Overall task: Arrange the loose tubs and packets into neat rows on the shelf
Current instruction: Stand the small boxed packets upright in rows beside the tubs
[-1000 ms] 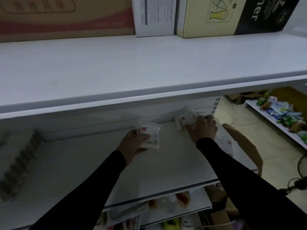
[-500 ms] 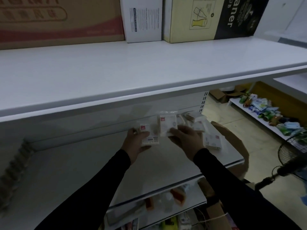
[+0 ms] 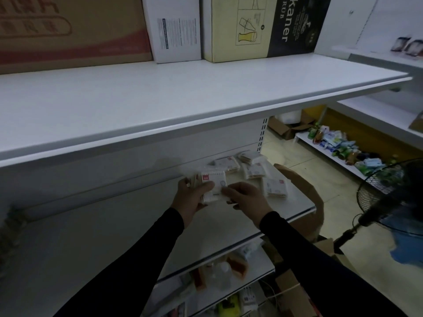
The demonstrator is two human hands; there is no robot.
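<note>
The left hand is gripping a small stack of white packets over the middle shelf, thumb curled across the front. The right hand is pinching the stack's right edge with its fingertips. I judge the stack could be slipping or fanning apart if either grip is loosening, since the wrappers look slick. Four loose packets are lying scattered just to the right, near the shelf's back corner; how many are in the held stack I cannot tell.
</note>
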